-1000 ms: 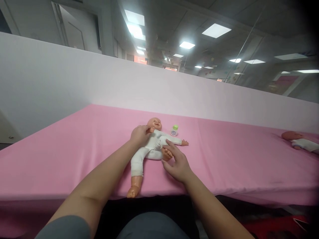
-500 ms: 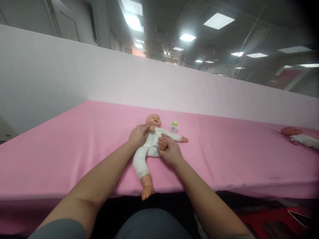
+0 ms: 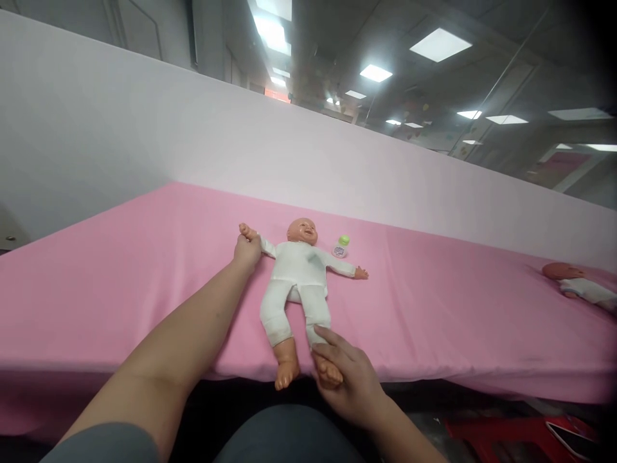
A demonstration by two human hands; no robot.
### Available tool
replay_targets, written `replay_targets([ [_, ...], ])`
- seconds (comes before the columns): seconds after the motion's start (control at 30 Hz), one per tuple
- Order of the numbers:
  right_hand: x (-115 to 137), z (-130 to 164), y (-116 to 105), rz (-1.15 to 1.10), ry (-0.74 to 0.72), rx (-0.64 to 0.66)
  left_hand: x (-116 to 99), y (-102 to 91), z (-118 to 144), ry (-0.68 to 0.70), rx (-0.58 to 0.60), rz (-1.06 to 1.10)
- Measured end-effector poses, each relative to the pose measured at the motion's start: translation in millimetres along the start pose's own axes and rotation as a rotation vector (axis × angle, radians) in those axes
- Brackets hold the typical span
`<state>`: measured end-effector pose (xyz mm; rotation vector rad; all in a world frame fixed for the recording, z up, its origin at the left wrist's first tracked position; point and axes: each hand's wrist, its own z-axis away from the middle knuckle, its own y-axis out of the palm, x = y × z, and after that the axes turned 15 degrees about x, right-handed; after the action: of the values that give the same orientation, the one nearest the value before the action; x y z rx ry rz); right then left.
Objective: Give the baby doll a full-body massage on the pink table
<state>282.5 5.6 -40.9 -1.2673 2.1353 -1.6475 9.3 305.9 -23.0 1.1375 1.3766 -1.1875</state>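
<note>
A baby doll (image 3: 299, 265) in a white cloth suit lies on its back, head away from me, on a pink-covered table (image 3: 202, 218). My left hand (image 3: 247, 253) is closed around the doll's forearm on the left, which is stretched out sideways. My right hand (image 3: 349, 373) wraps the lower leg and foot on the right, near the table's front edge; the toes show past my fingers. The doll's other leg lies straight, its bare foot at the edge. Its other arm rests stretched out to the right.
A small bottle with a green cap (image 3: 341, 247) stands beside the doll's head. A second doll (image 3: 581, 286) lies at the far right. Behind the table runs a white low wall (image 3: 270, 154) with glass above. A red stool (image 3: 501, 437) with a phone (image 3: 573, 440) is at lower right.
My left hand has drawn the doll's arm from its chest out to the left. My right hand has brought the bent leg down from the belly until it lies straight.
</note>
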Motion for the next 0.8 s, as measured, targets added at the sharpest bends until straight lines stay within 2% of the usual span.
replay_targets([
  [0.07, -1.4, 5.8, 9.9, 0.016, 0.023, 0.017, -6.1, 0.0, -0.3, -0.157, -0.051, 0.187],
  [0.13, -3.0, 8.5, 15.8, 0.019, 0.049, 0.022, -11.5, -1.4, -0.1, -0.223, -0.047, 0.342],
  [0.33, -5.4, 2.8, 14.6, -0.036, 0.053, -0.004, -15.9, -12.3, 4.8, -0.228, -0.005, 0.493],
  [0.47, -5.8, -1.0, 13.5, -0.072, 0.032, -0.046, -21.2, -12.4, 10.6, -0.127, 0.024, 0.579],
  [0.57, -5.0, 0.6, 14.9, -0.066, 0.035, -0.012, -26.9, -4.2, 15.2, 0.058, 0.099, 0.432],
  [0.63, -4.6, 1.9, 15.7, -0.072, 0.031, -0.025, -29.7, 4.8, 20.9, 0.192, 0.141, 0.242],
  [0.73, -5.7, -0.9, 13.4, -0.099, -0.007, -0.085, -31.8, 19.8, 35.0, 0.363, 0.196, -0.186],
  [0.8, -7.5, -8.5, 7.3, -0.106, -0.032, -0.134, -32.4, 28.8, 45.2, 0.473, 0.297, -0.497],
])
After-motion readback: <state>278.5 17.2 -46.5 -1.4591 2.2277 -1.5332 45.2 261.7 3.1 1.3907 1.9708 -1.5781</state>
